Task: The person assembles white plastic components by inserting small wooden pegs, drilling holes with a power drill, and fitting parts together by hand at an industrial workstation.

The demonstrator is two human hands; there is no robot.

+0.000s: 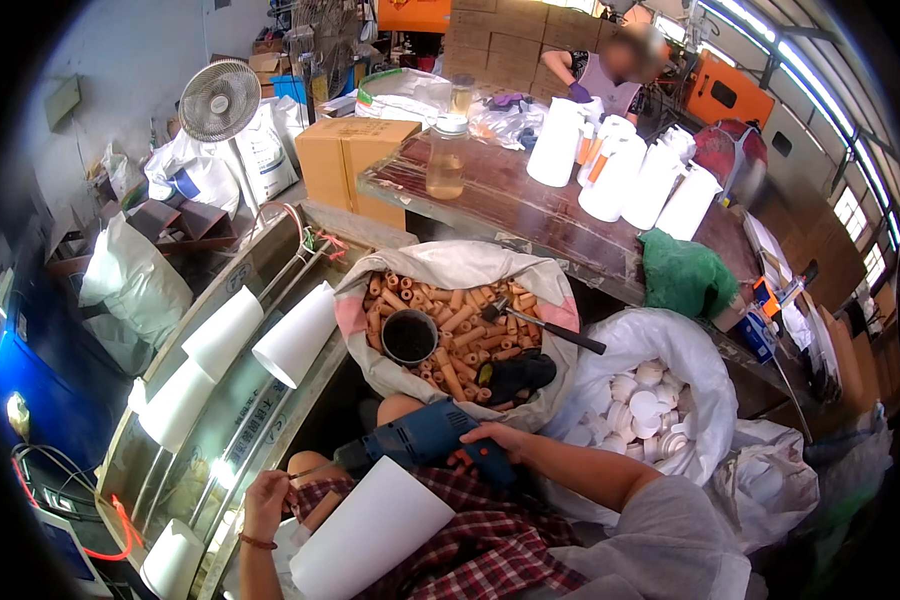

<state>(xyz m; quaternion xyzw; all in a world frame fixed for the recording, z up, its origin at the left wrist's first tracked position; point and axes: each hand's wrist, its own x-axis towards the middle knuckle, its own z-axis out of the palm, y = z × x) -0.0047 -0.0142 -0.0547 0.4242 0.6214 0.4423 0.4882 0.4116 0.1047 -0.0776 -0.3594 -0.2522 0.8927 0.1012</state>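
Basically, right hand (492,440) grips the blue drill (420,434) above the front edge of the lap (505,525), presumably for control; left hand (266,497) at the bit (315,469) tip, can't tell if gripping; white tapered vessel (375,528) lies tilted on lap, probably for support.

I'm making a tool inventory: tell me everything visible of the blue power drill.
The blue power drill looks hard-plastic, with a darker front end and orange-red parts by its grip. It is held above the plaid shorts, nose pointing left; a thin shaft reaches toward the left hand. The right hand grips it. Whether it runs cannot be told.
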